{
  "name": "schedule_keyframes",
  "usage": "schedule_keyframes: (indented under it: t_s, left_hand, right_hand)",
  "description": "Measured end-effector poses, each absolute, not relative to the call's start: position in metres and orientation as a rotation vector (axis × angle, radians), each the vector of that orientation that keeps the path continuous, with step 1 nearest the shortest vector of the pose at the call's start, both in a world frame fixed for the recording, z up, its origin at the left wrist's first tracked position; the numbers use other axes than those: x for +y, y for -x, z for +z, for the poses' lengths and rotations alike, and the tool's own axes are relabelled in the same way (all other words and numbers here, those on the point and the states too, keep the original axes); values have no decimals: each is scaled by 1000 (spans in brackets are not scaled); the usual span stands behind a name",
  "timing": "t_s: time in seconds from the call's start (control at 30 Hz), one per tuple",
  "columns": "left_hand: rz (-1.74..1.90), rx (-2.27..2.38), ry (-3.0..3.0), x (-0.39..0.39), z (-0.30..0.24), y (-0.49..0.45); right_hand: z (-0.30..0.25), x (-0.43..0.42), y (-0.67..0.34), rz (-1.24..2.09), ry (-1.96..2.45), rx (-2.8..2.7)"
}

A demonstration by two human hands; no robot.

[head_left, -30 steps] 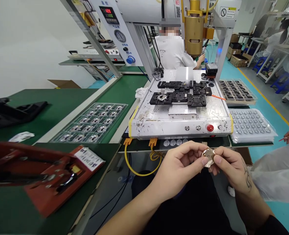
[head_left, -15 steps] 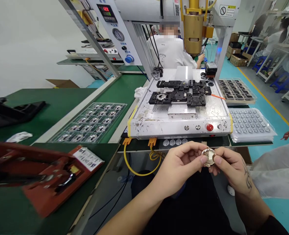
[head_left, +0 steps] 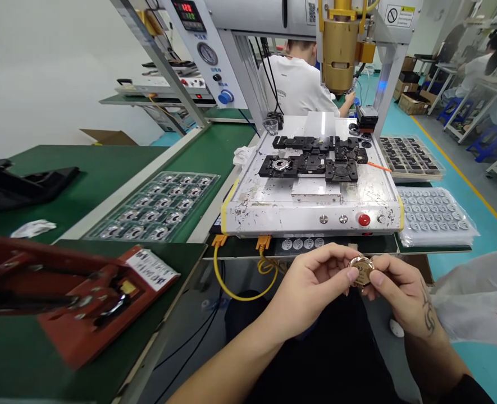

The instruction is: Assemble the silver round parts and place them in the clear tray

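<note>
Below the scuffed white machine bed (head_left: pixel 311 209), left hand (head_left: pixel 311 287) and right hand (head_left: pixel 405 293) pinch a small round gold metal disc (head_left: pixel 361 270) between fingertips, seemingly not yet loaded into the black fixtures (head_left: pixel 311 164).

Centre: machine (head_left: pixel 311 210), fixtures (head_left: pixel 311 163) on top. Left of it, on desk (head_left: pixel 105 168): tray of parts (head_left: pixel 155 207); nearer, tool (head_left: pixel 75 292). Right: stacked trays (head_left: pixel 433 216). In front: disc (head_left: pixel 361 270) between left hand (head_left: pixel 311 289) and right hand (head_left: pixel 404 294).
</note>
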State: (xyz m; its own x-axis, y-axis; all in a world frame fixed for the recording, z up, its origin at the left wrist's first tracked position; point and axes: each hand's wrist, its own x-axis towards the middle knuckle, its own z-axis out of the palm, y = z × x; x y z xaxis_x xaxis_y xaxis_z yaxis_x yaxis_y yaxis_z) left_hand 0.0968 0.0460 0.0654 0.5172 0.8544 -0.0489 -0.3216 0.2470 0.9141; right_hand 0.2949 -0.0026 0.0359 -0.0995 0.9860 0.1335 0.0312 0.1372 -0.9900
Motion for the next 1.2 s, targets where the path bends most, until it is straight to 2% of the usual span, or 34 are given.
schedule_keyframes:
  t_s: [1.2]
  left_hand:
    - [933,598,-1226,43,53,-104]
  right_hand:
    - [16,-6,-301,1091,1078,-1230]
